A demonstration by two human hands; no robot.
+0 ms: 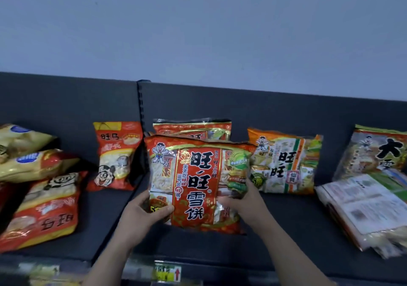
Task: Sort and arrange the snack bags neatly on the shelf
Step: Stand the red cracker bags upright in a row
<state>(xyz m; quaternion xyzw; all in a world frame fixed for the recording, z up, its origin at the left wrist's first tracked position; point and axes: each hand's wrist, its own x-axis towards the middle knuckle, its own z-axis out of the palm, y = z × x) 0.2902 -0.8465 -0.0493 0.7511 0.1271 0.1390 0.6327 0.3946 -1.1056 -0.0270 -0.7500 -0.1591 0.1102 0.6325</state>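
A large red snack bag with black characters stands upright in the middle of the dark shelf. My left hand grips its lower left corner, thumb on the front. My right hand grips its lower right side. Behind it stands a matching red bag, mostly hidden. To the right an orange-and-green bag leans on the back panel. A smaller red bag stands to the left.
Yellow bags and a red bag lie piled at the far left. At the right a bag with a large black character leans behind face-down bags. A slotted upright divides the back panel. A price label sits on the front rail.
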